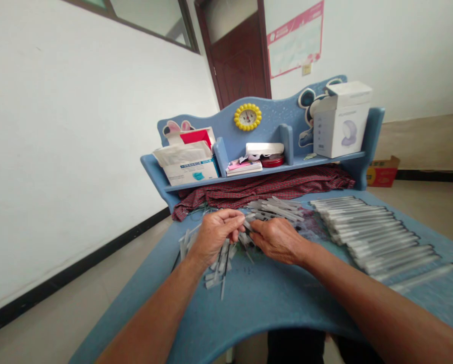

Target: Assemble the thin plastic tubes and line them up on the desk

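My left hand point(219, 230) is closed, thumb against fingertips, on one end of a whitish translucent pen barrel point(249, 218). Close by on the right, my right hand point(278, 238) pinches with thumb and forefinger at the same pen; its fingertips partly hide what they grip. Under and around both hands lie loose pen parts point(220, 263), clear tubes and thin dark refills, in an untidy pile. Beyond the hands sits another heap of translucent pen parts point(277, 207). To the right, pens with dark ends point(381, 235) lie side by side in a long row.
The blue desk point(256, 303) has a curved front edge. At its back stands a shelf carrying a mask box point(192, 172), a red round tin point(272, 161) and a white carton point(342, 124). A checked cloth point(264, 187) is bunched below the shelf.
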Available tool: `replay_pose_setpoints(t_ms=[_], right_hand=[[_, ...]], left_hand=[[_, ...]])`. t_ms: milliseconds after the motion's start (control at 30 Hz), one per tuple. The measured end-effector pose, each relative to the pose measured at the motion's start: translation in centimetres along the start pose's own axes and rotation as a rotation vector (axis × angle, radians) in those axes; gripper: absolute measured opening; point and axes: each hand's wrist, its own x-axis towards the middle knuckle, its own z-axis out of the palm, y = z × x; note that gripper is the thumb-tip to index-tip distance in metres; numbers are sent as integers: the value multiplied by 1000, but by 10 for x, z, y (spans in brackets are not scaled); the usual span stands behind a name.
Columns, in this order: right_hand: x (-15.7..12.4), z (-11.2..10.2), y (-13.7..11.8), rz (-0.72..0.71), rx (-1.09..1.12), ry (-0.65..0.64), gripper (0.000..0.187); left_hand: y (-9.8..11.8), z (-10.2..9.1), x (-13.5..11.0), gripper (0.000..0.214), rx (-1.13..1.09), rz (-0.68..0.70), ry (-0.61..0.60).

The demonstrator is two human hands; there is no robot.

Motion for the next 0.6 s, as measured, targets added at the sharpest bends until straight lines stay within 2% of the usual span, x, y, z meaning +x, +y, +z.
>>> replay_pose_setpoints(t_ms=[167, 333, 467, 600], right_hand=[[-1, -1, -1, -1, -15, 1, 28], [-1, -4, -2, -4, -8, -26, 27], [-1, -4, -1, 1, -4, -32, 28], [0, -2, -1, 0, -8, -24, 29]], left_hand=[[-3, 2, 1, 23, 58, 20, 67], [0, -1, 0, 19, 46, 16, 34], [1, -1, 0, 27, 4, -7, 4], [-1, 2, 1, 25, 22, -3, 55]])
